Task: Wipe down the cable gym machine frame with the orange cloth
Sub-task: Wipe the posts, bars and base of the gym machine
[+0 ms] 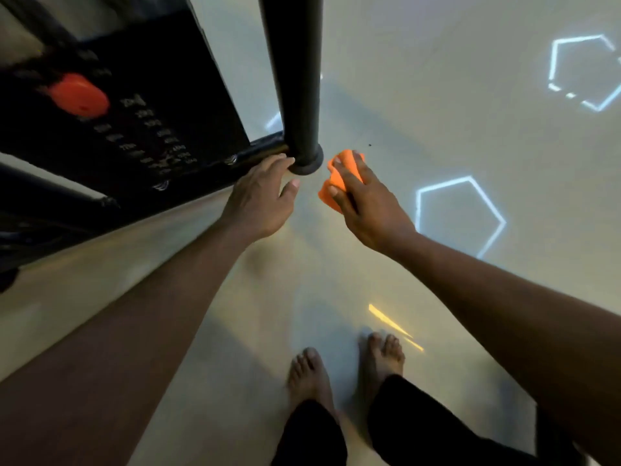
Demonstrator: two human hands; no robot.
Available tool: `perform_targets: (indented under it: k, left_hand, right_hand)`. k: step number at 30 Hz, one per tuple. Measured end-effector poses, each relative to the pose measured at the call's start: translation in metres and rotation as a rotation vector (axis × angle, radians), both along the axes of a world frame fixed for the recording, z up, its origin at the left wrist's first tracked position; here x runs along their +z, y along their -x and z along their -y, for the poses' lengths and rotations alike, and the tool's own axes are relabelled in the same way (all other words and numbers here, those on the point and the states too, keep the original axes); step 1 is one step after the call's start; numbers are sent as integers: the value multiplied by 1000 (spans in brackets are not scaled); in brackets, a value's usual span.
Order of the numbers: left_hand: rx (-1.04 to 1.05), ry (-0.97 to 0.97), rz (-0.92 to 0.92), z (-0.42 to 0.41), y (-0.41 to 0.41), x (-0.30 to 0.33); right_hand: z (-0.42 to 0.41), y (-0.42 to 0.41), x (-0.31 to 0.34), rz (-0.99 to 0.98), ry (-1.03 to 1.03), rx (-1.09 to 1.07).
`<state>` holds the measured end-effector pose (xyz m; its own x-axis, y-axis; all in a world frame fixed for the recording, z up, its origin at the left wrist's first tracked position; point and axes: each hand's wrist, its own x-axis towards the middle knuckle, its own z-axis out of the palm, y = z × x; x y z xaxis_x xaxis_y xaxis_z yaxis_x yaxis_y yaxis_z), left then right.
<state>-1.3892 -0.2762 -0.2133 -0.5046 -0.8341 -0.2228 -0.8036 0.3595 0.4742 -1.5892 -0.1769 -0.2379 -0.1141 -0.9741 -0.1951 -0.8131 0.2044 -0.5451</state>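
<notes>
The black machine frame fills the upper left, and its round upright post [295,79] comes down to a foot on the floor. My right hand [366,203] holds the bunched orange cloth [339,178] just right of the post's foot, a small gap away from it. My left hand [262,196] reaches to the foot from the left with fingers loosely extended, fingertips at the base bar [265,148]; it holds nothing.
The black weight stack [141,129] with an orange selector knob [79,99] stands left of the post. The glossy pale floor [437,95] reflects hexagon lights. My bare feet [346,368] stand below the hands.
</notes>
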Motion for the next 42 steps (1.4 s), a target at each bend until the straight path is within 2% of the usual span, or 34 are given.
perform_targets:
  k: [8, 12, 16, 20, 23, 30, 36, 42]
  left_hand:
    - [-209, 14, 82, -55, -21, 310]
    - [-290, 82, 126, -76, -40, 443]
    - [-331, 128, 95, -96, -61, 554]
    - [-323, 212, 21, -107, -72, 641]
    - [-324, 267, -43, -108, -71, 686]
    - [-317, 400, -135, -68, -61, 748]
    - [-283, 480, -203, -7, -33, 781]
    - [-168, 665, -342, 61, 11, 799]
  right_hand:
    - [-66, -18, 316, 21, -69, -14]
    - [-96, -31, 449, 20, -60, -48]
    - [-122, -47, 561, 10, 5, -119]
    - [-133, -64, 641, -8, 98, -183]
    - [-132, -72, 686, -51, 162, -194]
    - [-88, -63, 746, -125, 280, -246]
    - [-24, -30, 796, -148, 393, -250]
    - [56, 15, 828, -154, 530, -210]
